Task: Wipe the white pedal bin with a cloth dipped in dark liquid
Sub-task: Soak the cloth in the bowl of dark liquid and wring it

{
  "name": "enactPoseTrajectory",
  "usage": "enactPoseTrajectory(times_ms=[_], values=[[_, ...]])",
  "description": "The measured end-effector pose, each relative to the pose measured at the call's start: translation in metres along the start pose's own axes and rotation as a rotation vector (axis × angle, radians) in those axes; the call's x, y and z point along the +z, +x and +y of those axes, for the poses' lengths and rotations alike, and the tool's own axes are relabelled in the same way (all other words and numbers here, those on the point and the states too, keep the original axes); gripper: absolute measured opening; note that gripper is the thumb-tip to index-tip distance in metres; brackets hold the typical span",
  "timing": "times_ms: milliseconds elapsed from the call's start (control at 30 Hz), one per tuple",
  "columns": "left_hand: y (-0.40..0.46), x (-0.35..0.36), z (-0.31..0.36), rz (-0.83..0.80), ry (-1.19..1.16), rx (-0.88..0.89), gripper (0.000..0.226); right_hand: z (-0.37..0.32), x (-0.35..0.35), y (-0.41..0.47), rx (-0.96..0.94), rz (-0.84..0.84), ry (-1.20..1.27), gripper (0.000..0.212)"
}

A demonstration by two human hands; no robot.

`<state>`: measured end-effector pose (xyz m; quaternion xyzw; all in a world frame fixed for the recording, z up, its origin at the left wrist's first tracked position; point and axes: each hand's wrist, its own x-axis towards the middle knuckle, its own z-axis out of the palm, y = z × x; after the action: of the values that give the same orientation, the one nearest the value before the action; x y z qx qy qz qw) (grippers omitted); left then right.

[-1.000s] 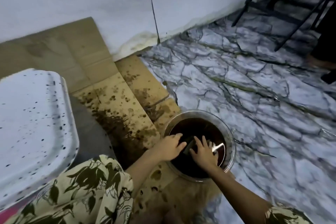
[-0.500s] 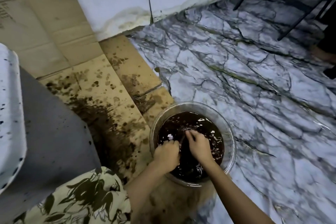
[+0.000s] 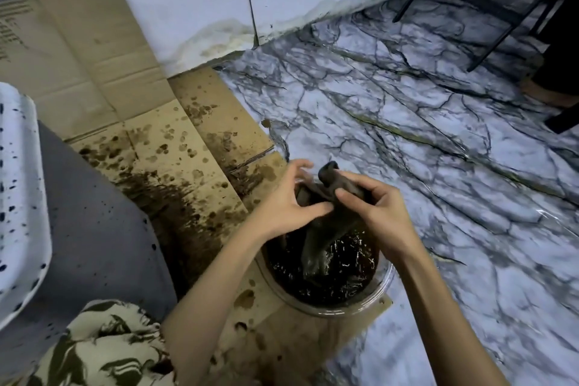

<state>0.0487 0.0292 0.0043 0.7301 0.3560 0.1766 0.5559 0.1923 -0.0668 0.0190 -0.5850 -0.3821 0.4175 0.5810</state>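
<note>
A soaked dark cloth (image 3: 326,229) hangs above a clear bowl (image 3: 387,279) of dark liquid, its lower end trailing into the liquid. My left hand (image 3: 288,207) pinches the cloth's upper left part. My right hand (image 3: 376,210) grips the bunched top of the cloth, a dark knob of fabric sticking out above the fingers. The white pedal bin (image 3: 22,197) stands at the far left, its lid speckled with dark spots and its grey side (image 3: 94,229) facing the bowl.
Flattened cardboard (image 3: 103,72) stained with dark splashes lies under the bin and bowl and leans on the white wall. Marble-patterned floor (image 3: 438,122) spreads to the right. Black stand legs (image 3: 488,0) and a person's foot (image 3: 545,94) are at the top right.
Both hands were down in the bowl working the cloth in the liquid. Now they have lifted the dripping cloth up above the bowl.
</note>
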Motion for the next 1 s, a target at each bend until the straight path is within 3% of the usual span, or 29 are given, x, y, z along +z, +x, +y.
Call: enactPoseTrajectory(times_ms=[67, 133, 200, 300, 400, 467, 567, 667, 733, 867, 933, 1000], values=[[0.001, -0.004, 0.011, -0.124, 0.026, 0.009, 0.057, -0.005, 0.004, 0.003, -0.058, -0.075, -0.040, 0.045], [0.002, -0.006, 0.017, -0.121, 0.032, 0.028, 0.028, -0.007, 0.009, 0.005, -0.074, -0.054, 0.020, 0.052], [0.002, -0.009, 0.022, -0.057, 0.023, 0.047, 0.018, -0.003, 0.009, 0.007, -0.099, 0.019, -0.012, 0.053], [0.003, -0.013, 0.026, 0.043, -0.003, 0.105, 0.013, 0.013, 0.003, 0.005, -0.040, -0.014, -0.152, 0.039], [0.005, -0.012, 0.033, 0.148, -0.087, 0.127, 0.023, 0.041, -0.005, 0.000, 0.064, -0.084, -0.444, 0.017], [0.007, -0.016, 0.036, 0.230, -0.188, 0.159, 0.024, 0.057, -0.011, -0.004, 0.096, 0.023, -0.564, 0.010], [0.009, -0.029, 0.031, 0.305, -0.230, 0.233, 0.019, 0.064, -0.017, -0.010, 0.019, 0.364, -0.492, 0.024], [0.017, -0.022, 0.006, 0.315, 0.091, 0.192, 0.021, 0.061, -0.008, -0.012, -0.172, 0.529, -0.573, 0.029], [0.021, -0.005, -0.017, 0.251, 0.318, 0.071, 0.025, 0.070, 0.003, -0.010, -0.127, 0.416, -0.724, 0.041], [0.018, 0.032, -0.070, -0.116, 0.593, -0.076, 0.030, 0.112, 0.020, -0.009, 0.374, -0.089, -1.156, 0.056], [0.009, 0.043, -0.093, -0.281, 0.727, -0.128, 0.036, 0.131, 0.024, -0.011, 0.553, -0.316, -1.218, 0.063], [0.001, 0.052, -0.109, -0.365, 0.856, -0.166, 0.049, 0.141, 0.027, -0.011, 0.667, -0.395, -1.238, 0.067]])
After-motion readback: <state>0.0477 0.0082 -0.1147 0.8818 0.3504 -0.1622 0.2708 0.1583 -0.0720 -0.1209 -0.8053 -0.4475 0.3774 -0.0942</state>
